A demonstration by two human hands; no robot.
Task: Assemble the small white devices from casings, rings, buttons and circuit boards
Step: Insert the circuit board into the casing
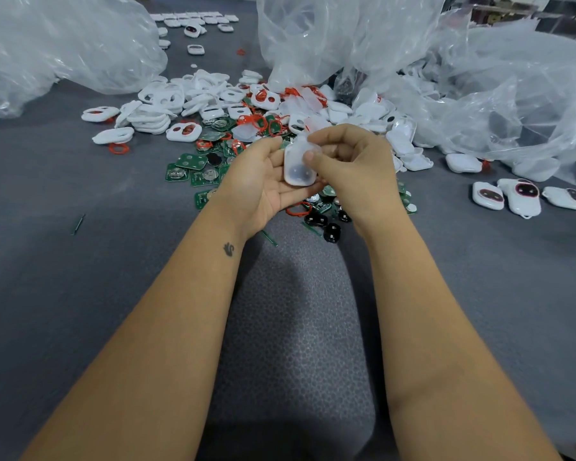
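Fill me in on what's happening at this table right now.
A person is putting together small white devices by hand. The left hand cradles a white casing, and the right hand pinches its upper end. Behind the hands lies a heap of white casings, red rings and green circuit boards, with clear plastic bags beyond. Three devices with red-ringed dark windows lie to the right.

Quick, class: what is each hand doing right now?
Left hand: cradles the white casing in its palm, fingers curled round it.
Right hand: pinches the same casing from above.
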